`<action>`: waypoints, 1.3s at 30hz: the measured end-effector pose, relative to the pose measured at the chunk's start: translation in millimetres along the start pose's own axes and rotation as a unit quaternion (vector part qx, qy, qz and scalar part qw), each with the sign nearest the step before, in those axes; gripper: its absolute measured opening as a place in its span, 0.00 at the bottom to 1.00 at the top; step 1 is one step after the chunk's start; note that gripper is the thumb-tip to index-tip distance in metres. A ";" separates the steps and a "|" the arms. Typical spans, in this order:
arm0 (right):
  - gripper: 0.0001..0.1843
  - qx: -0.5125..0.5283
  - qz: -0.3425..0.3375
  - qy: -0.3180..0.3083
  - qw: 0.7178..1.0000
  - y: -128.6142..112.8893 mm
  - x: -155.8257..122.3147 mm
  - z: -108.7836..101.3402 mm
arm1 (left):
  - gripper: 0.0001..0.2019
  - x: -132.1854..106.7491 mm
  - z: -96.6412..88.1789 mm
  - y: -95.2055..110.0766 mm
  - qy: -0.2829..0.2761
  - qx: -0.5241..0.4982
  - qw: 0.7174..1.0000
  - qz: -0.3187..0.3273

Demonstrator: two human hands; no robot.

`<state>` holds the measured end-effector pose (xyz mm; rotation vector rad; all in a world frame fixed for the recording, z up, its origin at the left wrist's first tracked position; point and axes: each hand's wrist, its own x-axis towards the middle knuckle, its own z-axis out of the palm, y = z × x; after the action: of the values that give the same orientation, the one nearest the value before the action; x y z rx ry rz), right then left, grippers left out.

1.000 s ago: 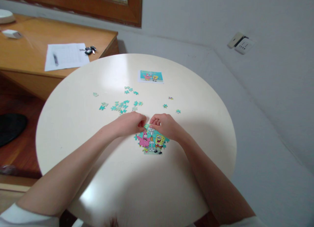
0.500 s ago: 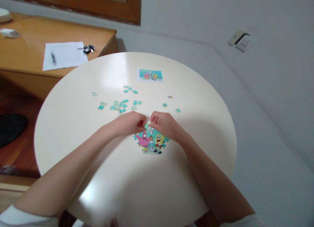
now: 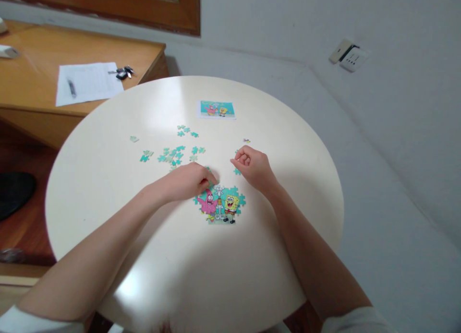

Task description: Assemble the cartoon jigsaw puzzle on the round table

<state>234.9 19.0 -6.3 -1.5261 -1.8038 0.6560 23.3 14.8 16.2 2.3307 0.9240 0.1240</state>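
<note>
A partly joined jigsaw puzzle [image 3: 219,203] with a pink starfish, a pale squid and a yellow sponge figure lies flat on the round white table [image 3: 173,256]. At its upper left edge, my left hand [image 3: 194,180] is closed on a puzzle piece, its index fingertip pressed down there; the piece is mostly hidden. My right hand [image 3: 254,166] hovers above and right of the puzzle, fingers curled and thumb against the index finger. Whatever is in that pinch, if anything, cannot be made out. Just below its fingertips lies a loose teal piece [image 3: 236,171].
Several loose teal pieces [image 3: 173,155] are scattered left of centre, with others [image 3: 186,130] farther back. A small multicoloured piece [image 3: 246,140] lies beyond my right hand. The picture card [image 3: 216,110] is at the back. Paper [image 3: 90,83] and keys [image 3: 124,73] sit on a wooden desk [image 3: 93,40].
My right hand has left the puzzle's top edge and moved up and to the right, toward loose pieces. My left hand stays at the edge, index finger now stretched farther. The view has shifted slightly.
</note>
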 end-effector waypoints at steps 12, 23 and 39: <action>0.06 -0.005 0.000 0.008 1.000 -0.4 -0.6 0.0 | 0.19 -2.3 -2.7 6.5 0.011 -0.033 0.999 -0.024; 0.06 -0.019 -0.012 0.002 1.000 2.0 -0.3 0.6 | 0.19 -1.9 -2.0 6.4 0.006 -0.023 0.999 -0.026; 0.06 -0.017 -0.013 -0.008 1.000 2.8 -0.8 1.8 | 0.18 -0.5 -1.4 10.9 -0.021 0.005 0.999 -0.024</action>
<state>235.3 18.8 -9.8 -1.5202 -1.8521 0.6302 29.0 9.1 23.7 2.3098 0.9616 0.0507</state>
